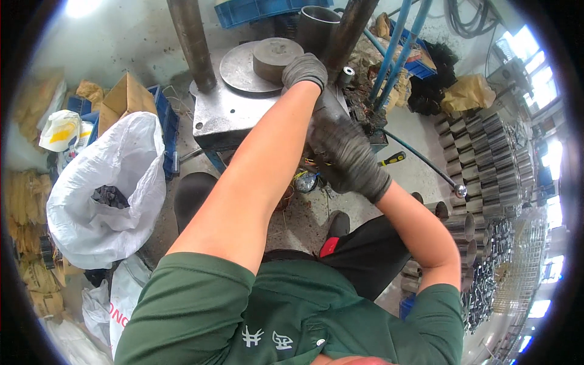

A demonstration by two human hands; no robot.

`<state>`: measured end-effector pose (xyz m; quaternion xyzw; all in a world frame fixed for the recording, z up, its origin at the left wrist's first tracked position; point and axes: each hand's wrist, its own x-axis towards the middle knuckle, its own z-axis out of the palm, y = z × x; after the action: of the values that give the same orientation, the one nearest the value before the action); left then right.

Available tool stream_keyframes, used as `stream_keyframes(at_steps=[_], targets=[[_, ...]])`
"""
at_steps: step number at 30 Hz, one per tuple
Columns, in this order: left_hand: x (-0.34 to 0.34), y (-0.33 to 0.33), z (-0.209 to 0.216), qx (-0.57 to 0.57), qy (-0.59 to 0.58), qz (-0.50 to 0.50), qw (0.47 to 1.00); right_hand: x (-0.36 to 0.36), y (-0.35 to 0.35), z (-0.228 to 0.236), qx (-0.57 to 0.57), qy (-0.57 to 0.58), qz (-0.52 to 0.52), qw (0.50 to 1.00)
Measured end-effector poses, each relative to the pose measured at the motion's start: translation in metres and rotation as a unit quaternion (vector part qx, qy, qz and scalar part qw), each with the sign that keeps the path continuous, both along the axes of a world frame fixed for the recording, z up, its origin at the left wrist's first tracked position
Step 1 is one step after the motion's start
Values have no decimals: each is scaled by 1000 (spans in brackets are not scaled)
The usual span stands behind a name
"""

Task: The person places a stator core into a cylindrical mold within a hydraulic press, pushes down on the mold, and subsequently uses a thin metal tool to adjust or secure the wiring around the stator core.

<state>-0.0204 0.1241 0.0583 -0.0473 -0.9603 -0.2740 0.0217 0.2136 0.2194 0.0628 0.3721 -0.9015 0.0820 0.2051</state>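
Steel cylinder, squat and solid-looking, one item: set upright on the press, ahead of the seated person. Remaining entries are given in descending size.

Steel tubes, many: stacked in rows along the right side. Press base plate, thick, bare metal: carried between two dark columns, the left column and the right column. White woven sack: placed on the floor at left, mouth upward, some dark material seen inside. Cardboard carton: stood behind the sack, flaps raised. Round steel disc: laid flat on the base plate, the cylinder borne on it toward its right side.

Steel cylinder, position: axis vertical; located just left of the left hand, and forward and left of the right hand. The left hand is by far the nearer.

Hands, both in dark grey knit gloves. Left: fingers bent at the cylinder's right edge, apparently in contact; whether it is grasped cannot be told. Right: lowered nearer the body, blurred; whether anything is held cannot be told.

Screwdriver, yellow-and-black handle: seen just beyond the right glove. Small metal bushing: found beside the right column.
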Motion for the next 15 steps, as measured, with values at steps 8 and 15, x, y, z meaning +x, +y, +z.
stream_keyframes(at_steps=[8, 15], targets=[[14, -6, 13, 42, -25, 34, 998, -9, 52, -76, -672, -549, -158, 471], [36, -13, 8, 131, 88, 63, 985, 3, 24, -69, -703, -521, -52, 482]])
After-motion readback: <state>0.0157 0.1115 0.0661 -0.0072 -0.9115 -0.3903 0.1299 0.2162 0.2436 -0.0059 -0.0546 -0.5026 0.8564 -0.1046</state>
